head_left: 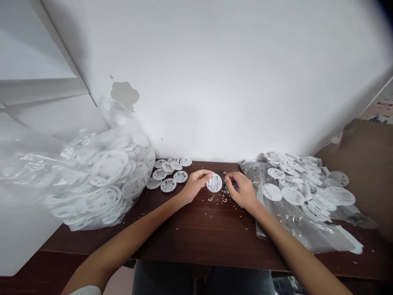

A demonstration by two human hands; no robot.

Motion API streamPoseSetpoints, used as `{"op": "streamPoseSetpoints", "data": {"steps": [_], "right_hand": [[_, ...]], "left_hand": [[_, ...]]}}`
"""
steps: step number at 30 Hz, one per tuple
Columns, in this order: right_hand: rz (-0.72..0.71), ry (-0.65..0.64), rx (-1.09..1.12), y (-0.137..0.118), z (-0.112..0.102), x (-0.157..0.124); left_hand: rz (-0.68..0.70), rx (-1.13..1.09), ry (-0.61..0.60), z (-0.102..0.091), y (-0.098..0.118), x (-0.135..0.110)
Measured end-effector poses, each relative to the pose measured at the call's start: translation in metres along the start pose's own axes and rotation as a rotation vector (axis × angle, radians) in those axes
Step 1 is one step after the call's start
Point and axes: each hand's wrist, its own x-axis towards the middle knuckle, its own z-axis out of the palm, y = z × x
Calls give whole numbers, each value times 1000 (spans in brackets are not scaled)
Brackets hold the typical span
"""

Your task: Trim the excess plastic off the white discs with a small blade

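Has slotted white disc (214, 183) pinched at rim above counter (199, 229), in closed fingers of left hand (195, 185), probably to leave face exposed. Has right hand (242, 190) curled beside scattered small bits (225, 191), likely for short reach; can't tell if fingers, nearly together, hold anything. Note loose discs (167, 167) left of left hand, bulging clear bag (123, 196) of discs beyond, disc heap (303, 186) on flattened plastic bag (307, 229) at right; likely limits sideways room.
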Motion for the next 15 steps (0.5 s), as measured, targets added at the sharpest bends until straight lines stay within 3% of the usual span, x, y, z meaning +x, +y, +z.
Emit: {"op": "streamPoseSetpoints", "data": {"steps": [4,7,9,12,15], "right_hand": [[11,24,-56,3,-2,2],[41,20,-190,3,-9,9],[67,-58,-295,2,-20,19],[145,-96,-376,2,-53,36],[259,-44,-333,9,-101,43]], "left_hand": [[99,328,82,-36,51,27],[154,791,266,-74,93,42],[162,998,298,-102,112,50],[45,1277,263,-142,121,58],[83,1498,265,-166,110,60]]}}
